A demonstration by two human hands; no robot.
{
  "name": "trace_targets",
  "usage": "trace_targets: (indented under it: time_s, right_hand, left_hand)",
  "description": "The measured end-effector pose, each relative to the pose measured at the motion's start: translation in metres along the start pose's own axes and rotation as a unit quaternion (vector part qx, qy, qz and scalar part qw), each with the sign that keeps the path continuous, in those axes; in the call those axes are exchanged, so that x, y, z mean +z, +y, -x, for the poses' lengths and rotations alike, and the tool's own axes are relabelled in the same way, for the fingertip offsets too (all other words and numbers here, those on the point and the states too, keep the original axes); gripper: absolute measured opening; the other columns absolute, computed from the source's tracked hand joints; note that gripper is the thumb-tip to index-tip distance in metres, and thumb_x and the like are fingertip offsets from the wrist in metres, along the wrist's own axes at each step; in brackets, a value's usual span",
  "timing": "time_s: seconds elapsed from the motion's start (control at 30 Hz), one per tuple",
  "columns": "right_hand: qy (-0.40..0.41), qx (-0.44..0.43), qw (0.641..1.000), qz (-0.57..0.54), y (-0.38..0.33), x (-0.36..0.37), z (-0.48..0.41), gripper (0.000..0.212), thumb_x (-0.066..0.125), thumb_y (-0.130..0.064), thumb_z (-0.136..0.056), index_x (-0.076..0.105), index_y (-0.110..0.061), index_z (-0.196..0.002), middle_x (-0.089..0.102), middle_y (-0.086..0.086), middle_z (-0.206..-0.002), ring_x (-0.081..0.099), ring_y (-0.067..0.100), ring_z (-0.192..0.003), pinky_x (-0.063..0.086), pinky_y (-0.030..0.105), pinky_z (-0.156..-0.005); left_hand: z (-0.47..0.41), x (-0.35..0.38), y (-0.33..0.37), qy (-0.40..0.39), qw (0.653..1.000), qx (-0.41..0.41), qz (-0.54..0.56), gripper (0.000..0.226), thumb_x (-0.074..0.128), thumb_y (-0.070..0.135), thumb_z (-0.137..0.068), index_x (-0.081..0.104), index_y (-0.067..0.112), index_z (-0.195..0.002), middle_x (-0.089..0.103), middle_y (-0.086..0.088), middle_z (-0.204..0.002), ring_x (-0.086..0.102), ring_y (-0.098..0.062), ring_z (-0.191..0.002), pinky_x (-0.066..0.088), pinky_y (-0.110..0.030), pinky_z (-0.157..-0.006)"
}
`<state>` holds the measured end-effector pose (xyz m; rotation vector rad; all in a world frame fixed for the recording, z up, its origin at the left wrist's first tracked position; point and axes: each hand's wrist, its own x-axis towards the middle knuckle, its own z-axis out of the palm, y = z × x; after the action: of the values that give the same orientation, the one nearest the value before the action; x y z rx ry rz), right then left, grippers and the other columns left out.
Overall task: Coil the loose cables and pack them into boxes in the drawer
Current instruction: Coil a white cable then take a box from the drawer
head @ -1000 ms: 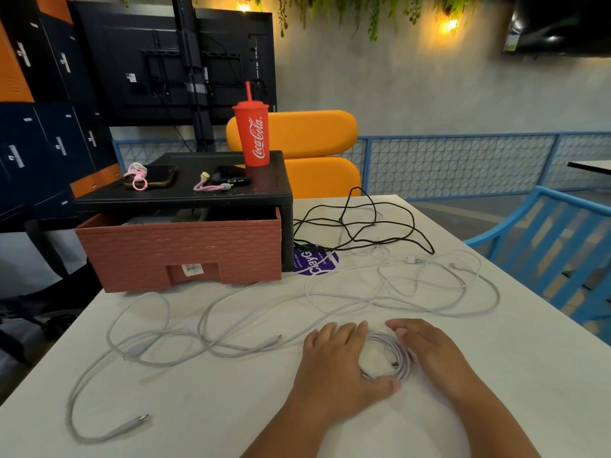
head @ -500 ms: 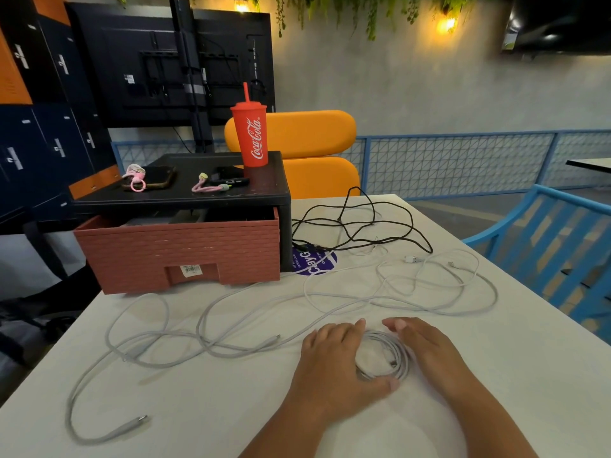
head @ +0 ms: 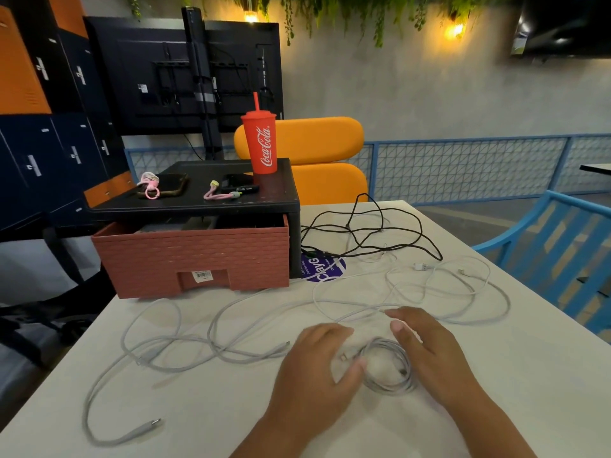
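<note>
Both hands are sitting slightly further apart than half a second ago, and more of the coiled cable (head: 391,389) is showing between them. This coil is lying flat on the white table (head: 496,391), near its front edge.

1. The left hand (head: 317,368) is resting palm-down at the coil's left side with its fingers loosely curved. Its thumb tip is reaching the coil's edge beside a small connector. Motion blur is hiding whether the thumb is pressing the connector or only lying next to it.
2. The right hand (head: 426,352) is lying along the coil's right side with relaxed, nearly straight fingers and is gripping nothing.
3. A loose grey cable (head: 139,431) is sprawling over the table left of the hands.
4. A white cable (head: 422,266) is looping beyond the hands and to their right.
5. A black cable (head: 363,194) is lying tangled further back.
6. The reddish drawer (head: 198,252) is standing partly pulled out of a black unit (head: 231,203) at the table's far left.
7. A red cup (head: 261,143) is standing on that unit.
</note>
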<state>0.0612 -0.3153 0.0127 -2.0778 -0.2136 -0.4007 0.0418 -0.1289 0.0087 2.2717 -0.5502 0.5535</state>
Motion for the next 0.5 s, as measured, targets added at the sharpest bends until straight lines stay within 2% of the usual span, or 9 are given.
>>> trace_targets:
  time_s: [0.07,0.17,0.23,0.33,0.5]
  right_hand:
    - [-0.01,-0.031,0.999,0.022,-0.011,0.003,-0.008,0.036,0.036,-0.065,-0.074,0.055,-0.048,-0.099,0.057,-0.021,-0.11,0.048,-0.01,-0.106,0.033,0.008,-0.087]
    - [-0.041,-0.063,0.996,0.049,-0.028,0.012,-0.026,0.05,0.032,-0.067,-0.075,0.054,-0.042,-0.113,0.051,-0.019,-0.117,0.045,-0.001,-0.111,0.035,0.019,-0.092]
    - [-0.057,-0.087,0.992,0.075,-0.04,0.021,-0.044,0.046,0.04,-0.058,-0.087,0.054,-0.033,-0.123,0.049,-0.016,-0.123,0.043,0.004,-0.118,0.034,0.023,-0.096]
    - [-0.067,-0.124,0.984,0.105,-0.058,0.037,-0.078,0.041,0.043,-0.041,-0.095,0.051,-0.022,-0.129,0.05,-0.004,-0.128,0.043,0.013,-0.121,0.03,0.023,-0.095]
    - [-0.079,-0.151,0.973,0.156,-0.093,0.066,-0.135,0.043,0.043,-0.034,-0.096,0.044,-0.019,-0.136,0.041,0.005,-0.137,0.037,0.02,-0.128,0.029,0.032,-0.104]
  left_hand:
    - [-0.007,-0.02,-0.008,0.058,0.998,0.006,-0.011,0.041,0.05,0.045,-0.079,0.068,0.02,-0.107,0.062,0.012,-0.103,0.049,0.001,-0.099,0.027,0.001,-0.089]
    - [-0.027,-0.062,-0.021,0.078,0.995,-0.015,-0.063,0.048,0.042,0.05,-0.079,0.066,0.022,-0.11,0.054,0.02,-0.104,0.046,0.001,-0.1,0.027,-0.002,-0.087]
    - [-0.042,-0.091,-0.031,0.07,0.99,-0.029,-0.115,0.049,0.041,0.051,-0.082,0.061,0.023,-0.118,0.049,0.02,-0.108,0.044,-0.003,-0.105,0.03,-0.012,-0.085]
    - [-0.064,-0.124,-0.05,0.065,0.983,-0.05,-0.164,0.037,0.053,0.036,-0.09,0.057,0.021,-0.124,0.051,0.011,-0.117,0.041,-0.008,-0.109,0.038,-0.027,-0.089]
    - [-0.094,-0.152,-0.083,0.032,0.969,-0.072,-0.234,0.043,0.051,0.039,-0.09,0.054,0.019,-0.128,0.051,0.001,-0.127,0.042,-0.019,-0.119,0.036,-0.036,-0.1]
